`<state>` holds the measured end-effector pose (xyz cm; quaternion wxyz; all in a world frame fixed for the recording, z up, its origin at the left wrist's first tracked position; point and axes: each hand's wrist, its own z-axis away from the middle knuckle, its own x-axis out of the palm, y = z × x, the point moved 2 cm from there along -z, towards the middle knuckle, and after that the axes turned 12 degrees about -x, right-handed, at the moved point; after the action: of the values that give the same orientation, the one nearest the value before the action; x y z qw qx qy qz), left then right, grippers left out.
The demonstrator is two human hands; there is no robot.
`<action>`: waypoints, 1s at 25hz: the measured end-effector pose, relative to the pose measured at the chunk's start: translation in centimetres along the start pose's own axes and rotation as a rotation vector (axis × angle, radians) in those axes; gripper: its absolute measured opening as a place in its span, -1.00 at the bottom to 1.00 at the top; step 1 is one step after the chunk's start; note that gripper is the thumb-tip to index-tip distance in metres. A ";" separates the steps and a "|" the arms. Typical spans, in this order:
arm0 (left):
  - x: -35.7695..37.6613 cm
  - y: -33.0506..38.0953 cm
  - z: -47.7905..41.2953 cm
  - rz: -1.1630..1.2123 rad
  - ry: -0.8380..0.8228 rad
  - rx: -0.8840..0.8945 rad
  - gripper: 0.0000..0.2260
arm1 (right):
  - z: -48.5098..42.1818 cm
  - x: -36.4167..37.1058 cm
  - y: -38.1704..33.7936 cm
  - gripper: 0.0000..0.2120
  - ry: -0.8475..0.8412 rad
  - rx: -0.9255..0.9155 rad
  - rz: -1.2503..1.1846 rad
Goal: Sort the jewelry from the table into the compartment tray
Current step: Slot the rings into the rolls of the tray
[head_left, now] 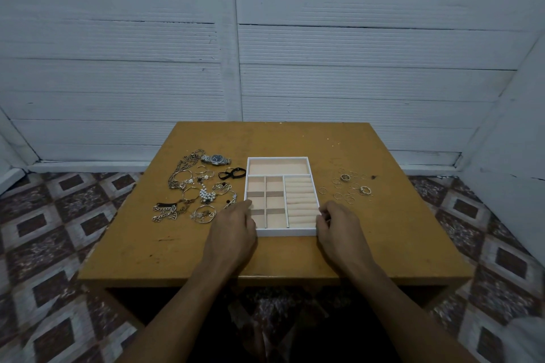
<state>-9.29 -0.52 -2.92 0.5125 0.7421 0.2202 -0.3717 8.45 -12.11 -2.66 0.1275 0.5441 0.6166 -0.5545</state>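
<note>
- Compartment tray (315,195) sits mid-table on the wooden table (398,233), white rim, peach lining, every compartment bare.
- Tray layout: one wide slot at the far end, a grid of small square cells near-left, ridged ring rolls near-right.
- My left hand (233,230) is at the tray's near-left corner, palm down, fingers together and lying over the left rim. Covers part of the nearest small cell. Nothing held that I can see.
- My right hand (339,225) is at the tray's near-right corner, fingers curled in against the right wall. Can't tell if it actually grips the rim or just rests against it.
- Jewelry pile (197,191) lies left of the tray: chains, bracelets, a pearl cluster piece, tangled and overlapping. Nearest pieces are just beside my left hand.
- Wristwatch (216,159) at the far edge of that pile, metal band, dark dial, lying flat.
- Black band (232,173) between the watch and the tray's far-left corner, close to the rim but apart from it.
- Rings (348,187) scattered right of the tray, thin hoops mostly, a couple chunkier. Spread loose, apart from the tray, beyond my right hand.
- All jewelry is on the table.
</note>
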 end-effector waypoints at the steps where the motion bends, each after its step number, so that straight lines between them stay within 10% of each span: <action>1: 0.1 0.0 0.0 -0.009 -0.001 -0.005 -0.68 | -0.1 0.0 0.1 -0.91 -0.008 -0.001 -0.001; 25: 9.7 13.7 -5.3 -0.406 -0.330 0.372 -0.70 | -4.8 -4.7 6.1 -0.87 -0.237 0.025 0.009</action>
<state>8.25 -1.29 -1.26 0.3124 0.6937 0.2058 -0.6155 17.30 -11.92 -0.76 0.1951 0.4790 0.5880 -0.6219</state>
